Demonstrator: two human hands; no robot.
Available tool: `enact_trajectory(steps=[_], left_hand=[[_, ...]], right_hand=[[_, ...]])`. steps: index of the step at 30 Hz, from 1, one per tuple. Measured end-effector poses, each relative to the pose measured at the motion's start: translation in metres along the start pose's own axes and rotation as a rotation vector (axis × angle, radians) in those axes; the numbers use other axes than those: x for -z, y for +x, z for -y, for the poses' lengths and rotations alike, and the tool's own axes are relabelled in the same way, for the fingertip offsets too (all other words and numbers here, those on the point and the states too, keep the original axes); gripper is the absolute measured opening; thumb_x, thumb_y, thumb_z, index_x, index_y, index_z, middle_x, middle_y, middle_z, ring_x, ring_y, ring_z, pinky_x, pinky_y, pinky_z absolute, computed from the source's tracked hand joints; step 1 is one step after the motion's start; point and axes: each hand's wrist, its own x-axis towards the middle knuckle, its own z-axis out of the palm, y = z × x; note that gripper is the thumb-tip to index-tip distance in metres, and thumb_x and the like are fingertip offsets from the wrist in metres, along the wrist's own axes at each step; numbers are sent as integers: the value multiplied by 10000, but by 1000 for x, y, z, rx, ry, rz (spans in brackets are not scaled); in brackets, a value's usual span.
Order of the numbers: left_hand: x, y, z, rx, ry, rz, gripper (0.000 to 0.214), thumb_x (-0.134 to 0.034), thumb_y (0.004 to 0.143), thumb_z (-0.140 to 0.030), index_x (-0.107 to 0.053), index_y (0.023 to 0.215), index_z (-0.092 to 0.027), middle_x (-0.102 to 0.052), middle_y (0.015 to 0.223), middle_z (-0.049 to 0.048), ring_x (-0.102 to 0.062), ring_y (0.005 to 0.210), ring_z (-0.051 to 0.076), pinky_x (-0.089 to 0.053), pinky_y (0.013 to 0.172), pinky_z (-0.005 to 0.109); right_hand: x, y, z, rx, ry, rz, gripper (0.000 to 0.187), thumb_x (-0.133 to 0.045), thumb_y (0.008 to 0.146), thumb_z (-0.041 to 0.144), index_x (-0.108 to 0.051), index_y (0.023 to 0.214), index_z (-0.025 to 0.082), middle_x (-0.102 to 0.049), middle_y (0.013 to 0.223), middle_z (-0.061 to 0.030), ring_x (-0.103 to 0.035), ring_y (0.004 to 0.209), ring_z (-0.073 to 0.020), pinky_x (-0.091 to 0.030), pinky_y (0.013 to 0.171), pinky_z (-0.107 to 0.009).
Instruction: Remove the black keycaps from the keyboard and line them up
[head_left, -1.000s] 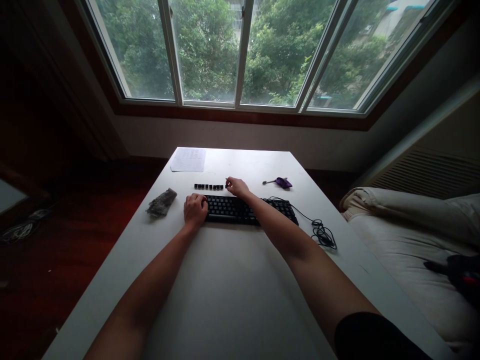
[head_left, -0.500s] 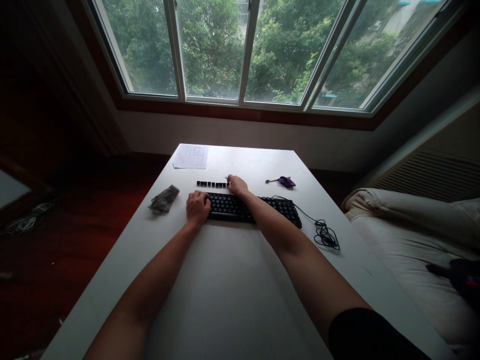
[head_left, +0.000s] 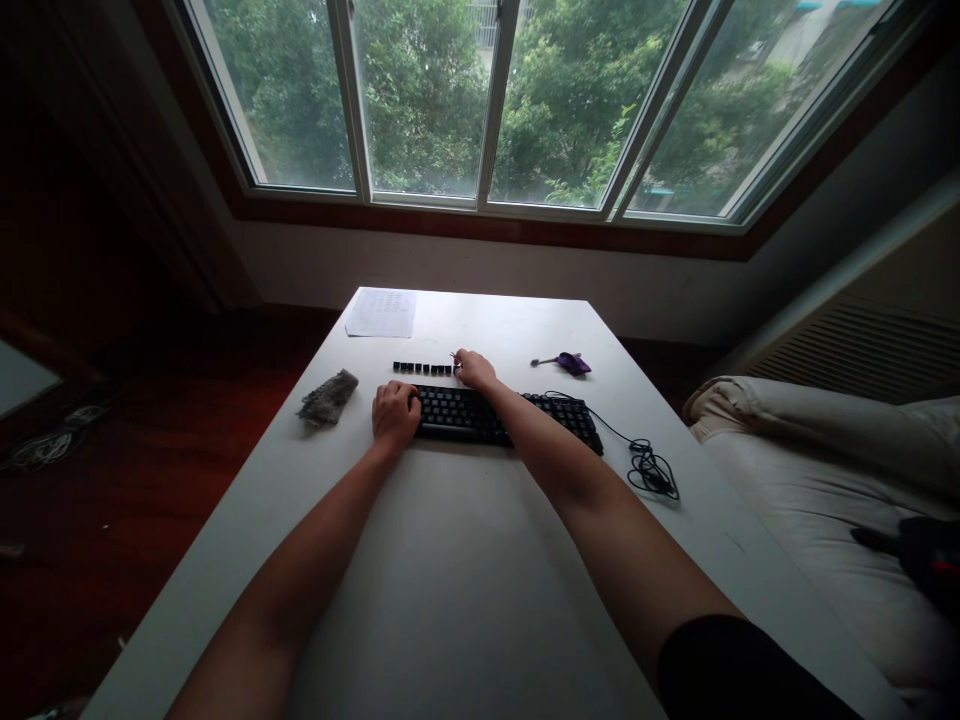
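Observation:
A black computer keyboard (head_left: 457, 412) lies across the white table. My left hand (head_left: 395, 412) is wrapped round its left end, the thumb on top by the corner keys. Beyond the keyboard's back edge, a row of small black keycaps (head_left: 421, 368) is lined up on the table. At the right end of that row is my right hand (head_left: 474, 369), fingers pinched on a thin wire tool that looks like a keycap puller (head_left: 454, 356). A keycap seems to be at the fingertips, too small to make out well. My right forearm hides part of the keyboard.
A crumpled grey cloth (head_left: 328, 398) lies to the left. Printed paper (head_left: 382, 313) rests at the far left corner. A purple brush-like object (head_left: 573, 364) sits at the back right. The coiled black cable (head_left: 652, 472) lies right of the keyboard, near the bed (head_left: 795, 470).
My right hand has shifted very slightly at the right end of the keycap row. My left hand and the keyboard look unmoved.

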Motion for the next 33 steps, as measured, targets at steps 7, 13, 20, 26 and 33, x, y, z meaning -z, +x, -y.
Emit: enact_trajectory(steps=[7,13,20,26,33], left_hand=[[1,0,-1,7,2,10,153,-527,904,-233,-660,980,-247,-625,1098,84,-515,1098,294,-447,969,455],[1,-1,-1,6,-15,2,149,-527,902,-233,-656,974,-245,-623,1100,85,-513,1094,291,-442,977,453],[1,-2,-4,8,-4,6,159,-521,902,-230,-661,976,-245,-626,1101,87,-517,1091,289,-444,975,451],[-2,-2,-5,5,7,2,160,-525,900,-236,-659,987,-250,-630,1094,81,-516,1097,290,-447,976,447],[-4,-2,-4,-9,0,-8,157,-525,899,-249,-657,985,-248,-623,1092,88,-518,1089,290,-452,969,445]], right_hand=[[12,2,-1,-2,44,-38,268,-606,889,282,-619,1149,215,-651,1179,-94,-604,968,-205,-452,741,-274],[31,-10,-13,79,86,-75,269,-452,991,292,-684,1065,178,-657,1123,-116,-601,980,-204,-439,815,-282],[75,-35,-56,176,208,-128,415,-435,1017,444,-734,979,159,-697,999,-107,-632,877,-192,-470,770,-294],[108,-55,-93,147,470,89,261,-610,926,368,-700,1016,140,-716,819,-73,-626,639,-134,-492,586,-249],[110,-70,-100,198,457,174,235,-641,891,343,-713,978,137,-716,801,-70,-638,664,-141,-503,612,-256]])
